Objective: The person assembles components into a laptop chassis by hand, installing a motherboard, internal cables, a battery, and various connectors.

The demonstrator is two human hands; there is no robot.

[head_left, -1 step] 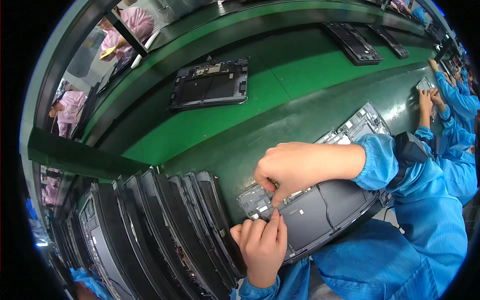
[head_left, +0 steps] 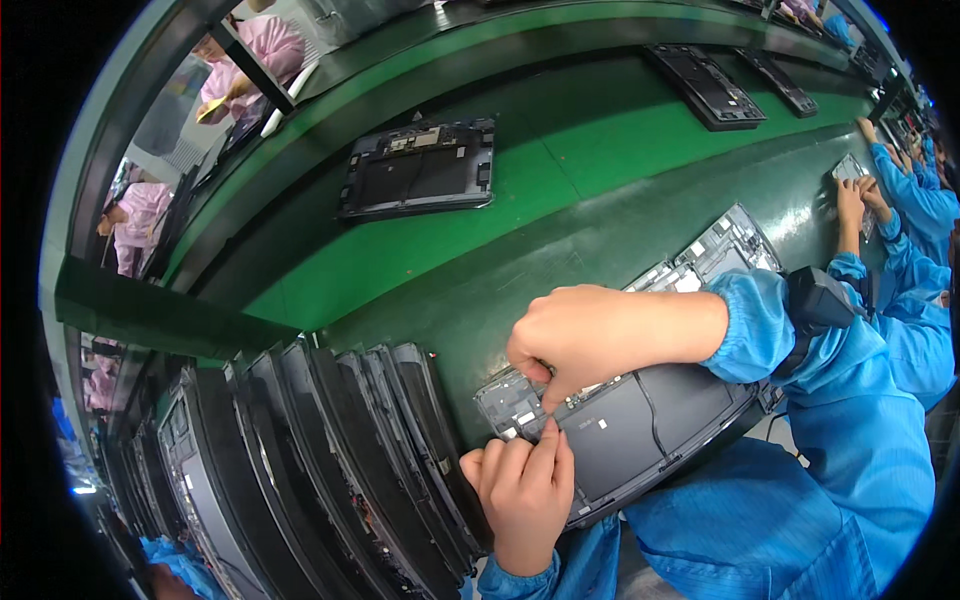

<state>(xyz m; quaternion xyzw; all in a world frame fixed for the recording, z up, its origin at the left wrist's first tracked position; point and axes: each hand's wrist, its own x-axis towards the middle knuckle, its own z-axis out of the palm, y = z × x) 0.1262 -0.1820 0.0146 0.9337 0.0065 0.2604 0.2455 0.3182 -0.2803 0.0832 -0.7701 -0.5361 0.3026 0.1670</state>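
An opened tablet (head_left: 665, 425) lies tilted at the table's near edge, its flat black battery, thin cable and circuit parts exposed. Over its left end my right hand (head_left: 575, 340) bends downward, fingers curled and one fingertip pressed to the inner parts. My left hand (head_left: 522, 490) rests on the tablet's near left corner with its fingers closed together, tips almost meeting those of the right. Whatever sits between the fingertips is too small or hidden to make out. Behind my right forearm, another opened housing (head_left: 730, 240) with pale parts is partly covered.
Several tablet housings stand upright in a row with black dividers (head_left: 320, 470) at my left. An opened tablet (head_left: 420, 168) rests on the green surface (head_left: 560, 160) beyond, with two more devices (head_left: 705, 85) at the far right. Co-workers' hands (head_left: 858, 195) work at the right.
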